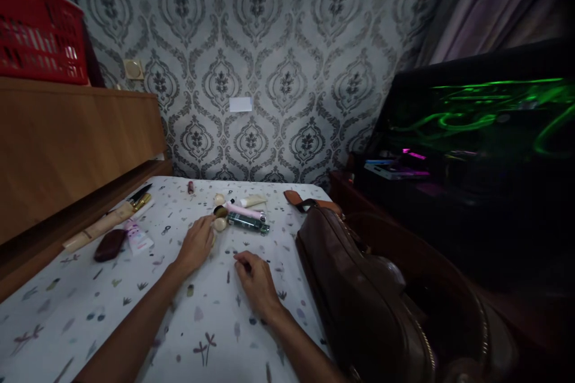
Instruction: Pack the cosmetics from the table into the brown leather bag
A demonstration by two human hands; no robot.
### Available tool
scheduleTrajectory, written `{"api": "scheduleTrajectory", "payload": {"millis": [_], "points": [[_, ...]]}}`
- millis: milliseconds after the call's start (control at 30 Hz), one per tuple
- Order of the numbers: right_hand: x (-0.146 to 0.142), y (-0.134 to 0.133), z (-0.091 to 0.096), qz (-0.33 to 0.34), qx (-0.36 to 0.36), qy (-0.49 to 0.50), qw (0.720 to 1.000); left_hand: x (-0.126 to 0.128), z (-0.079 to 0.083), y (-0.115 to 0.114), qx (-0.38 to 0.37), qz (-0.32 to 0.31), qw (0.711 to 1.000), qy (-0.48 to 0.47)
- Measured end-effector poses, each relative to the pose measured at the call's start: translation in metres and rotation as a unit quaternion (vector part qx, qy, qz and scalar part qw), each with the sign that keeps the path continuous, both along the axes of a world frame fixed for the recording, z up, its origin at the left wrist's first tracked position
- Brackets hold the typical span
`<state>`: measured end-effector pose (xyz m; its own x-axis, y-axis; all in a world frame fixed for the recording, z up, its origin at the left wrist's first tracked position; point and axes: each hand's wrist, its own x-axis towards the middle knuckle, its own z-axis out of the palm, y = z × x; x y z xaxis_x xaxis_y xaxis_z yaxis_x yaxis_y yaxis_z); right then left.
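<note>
My left hand (196,244) reaches over the patterned white sheet (242,335). Its fingertips touch a cluster of small round items: a dark round-topped one (220,211) and a beige round one (220,224). The fingers look bent but not closed on anything. Nearer to me, my right hand (257,280) rests with its fingers curled in and nothing visible inside. Just beyond the hands lie a dark green cylindrical bottle (248,222), a pink tube (246,211) and a cream tube (254,200). A brown leather bag (354,287) stands to the right of my right hand.
At left lie a dark maroon case (110,245), a white-and-purple tube (138,238) and a long beige item (101,227). A small reddish item (191,187) sits farther back. A wooden panel (81,143) with a red basket (40,30) borders the left. A tan strap (294,198) lies behind the bag.
</note>
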<state>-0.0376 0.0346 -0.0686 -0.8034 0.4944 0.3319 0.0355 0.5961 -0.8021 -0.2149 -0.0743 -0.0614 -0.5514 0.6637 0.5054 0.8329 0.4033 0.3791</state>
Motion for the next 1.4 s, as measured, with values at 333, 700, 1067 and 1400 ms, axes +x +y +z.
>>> {"api": "scheduleTrajectory", "payload": {"millis": [333, 700, 1067, 1400], "points": [[0.004, 0.003, 0.003, -0.002, -0.01, -0.001, 1.0, 0.0, -0.001, 0.0, -0.016, 0.063, 0.997, -0.039], [-0.001, 0.008, -0.008, 0.01, -0.058, 0.021, 0.998, 0.008, -0.014, 0.009, 0.038, -0.035, 0.998, -0.048], [0.0, 0.005, -0.003, 0.012, -0.074, 0.025, 0.997, 0.012, -0.011, 0.007, 0.051, -0.094, 0.992, -0.069], [-0.001, -0.001, 0.001, -0.008, -0.072, 0.013, 0.997, 0.01, -0.011, 0.003, -0.029, -0.063, 0.995, 0.072]]}}
